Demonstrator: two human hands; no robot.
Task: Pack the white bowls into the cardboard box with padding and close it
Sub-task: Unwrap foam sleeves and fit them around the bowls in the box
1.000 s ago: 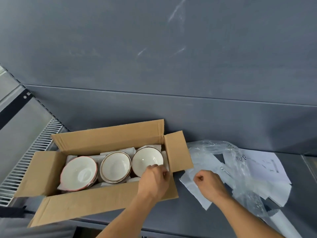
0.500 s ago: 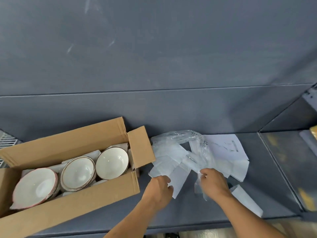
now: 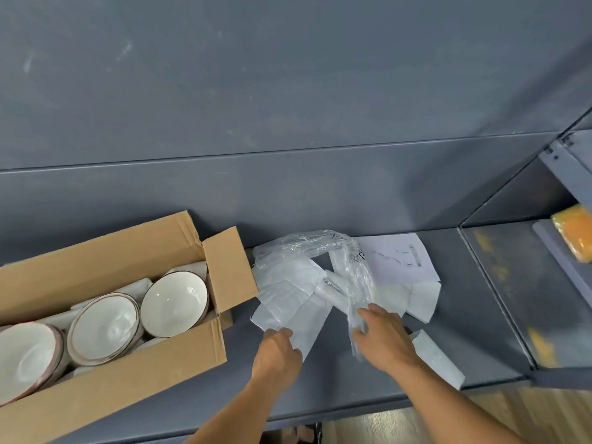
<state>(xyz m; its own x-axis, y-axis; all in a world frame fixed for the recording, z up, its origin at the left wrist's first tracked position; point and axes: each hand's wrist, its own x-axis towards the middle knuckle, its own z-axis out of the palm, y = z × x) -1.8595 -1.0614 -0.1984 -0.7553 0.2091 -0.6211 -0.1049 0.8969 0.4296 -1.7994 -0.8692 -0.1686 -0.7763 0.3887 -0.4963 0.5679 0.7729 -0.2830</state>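
**A:** What is lying where, biggest first?

**B:** The long grey metal shelf (image 3: pixel 448 347) is carrying everything. The open brown cardboard box (image 3: pixel 112 389) is sitting at nine o'clock from the hands, with its flaps standing up. Inside it, three stacks of round white bowls (image 3: pixel 174 304) with dark rims are sitting in a row, mouths up, and white padding is showing around them.

**A:** And the loose material?

**B:** A fan of thin white foam padding sheets (image 3: pixel 288 299) is lying at twelve o'clock of the left hand, partly under a crumpled clear plastic bag (image 3: pixel 320 248). A printed white paper sheet (image 3: pixel 400 261) is lying at one o'clock, touching the bag.

**A:** The hands?

**B:** The left hand (image 3: pixel 277 354) is curling its fingers on the near edge of one of the padding sheets, pinching it. The right hand (image 3: pixel 384 338) is resting on the plastic bag with its fingers spread apart, gripping nothing that I can make out.

**A:** Which step, then?

**B:** I am judging that the bowls are packed and the person is fetching top padding. The next move is calling for freeing a sheet from under the bag and carrying it toward nine o'clock. The sheet then goes over the bowls before the flaps are folded shut.
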